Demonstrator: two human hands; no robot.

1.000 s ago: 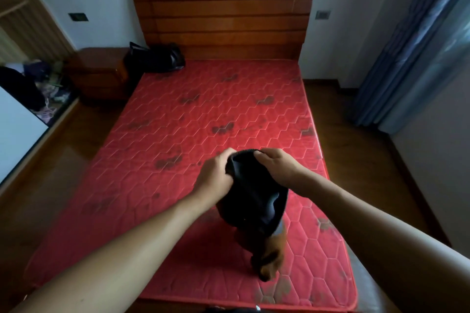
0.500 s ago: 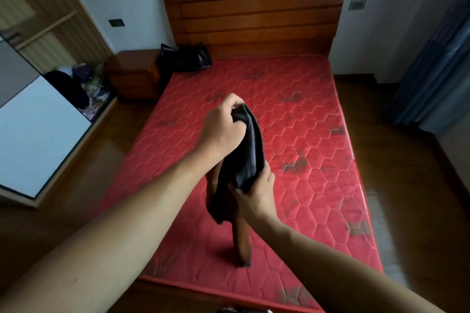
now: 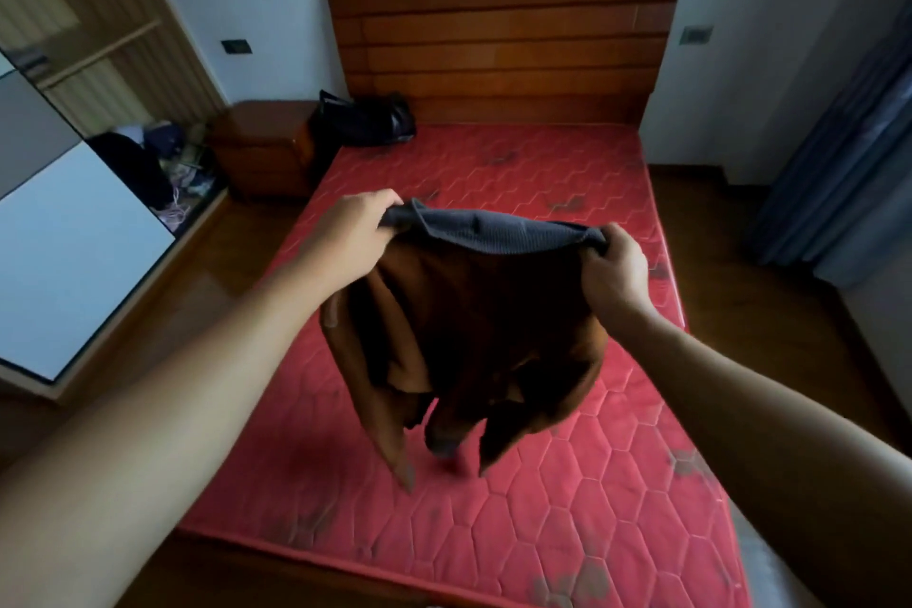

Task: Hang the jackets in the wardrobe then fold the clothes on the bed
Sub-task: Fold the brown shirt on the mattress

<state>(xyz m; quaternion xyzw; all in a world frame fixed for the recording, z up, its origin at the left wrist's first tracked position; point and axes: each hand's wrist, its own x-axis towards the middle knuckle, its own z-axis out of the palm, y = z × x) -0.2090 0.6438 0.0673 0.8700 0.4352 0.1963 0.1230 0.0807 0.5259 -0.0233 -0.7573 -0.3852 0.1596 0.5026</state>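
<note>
A brown garment (image 3: 474,326) with a grey ribbed band along its top edge hangs spread out above the red quilted mattress (image 3: 617,484). My left hand (image 3: 353,237) grips the band's left end and my right hand (image 3: 614,272) grips its right end, about shoulder width apart. The garment's lower ends dangle and just reach the mattress near its middle. The open wardrobe (image 3: 89,64) with a rail stands at the left, its floor holding a heap of clothes (image 3: 163,163).
A black bag (image 3: 367,119) lies at the bed's far left corner against the wooden headboard (image 3: 503,44). A wooden nightstand (image 3: 261,143) sits between bed and wardrobe. A white sliding door panel (image 3: 64,257) is at left, blue curtains (image 3: 839,153) at right.
The garment was bunched between both hands; now my hands have pulled apart sideways and it hangs spread open by the grey band. My view has shifted a little.
</note>
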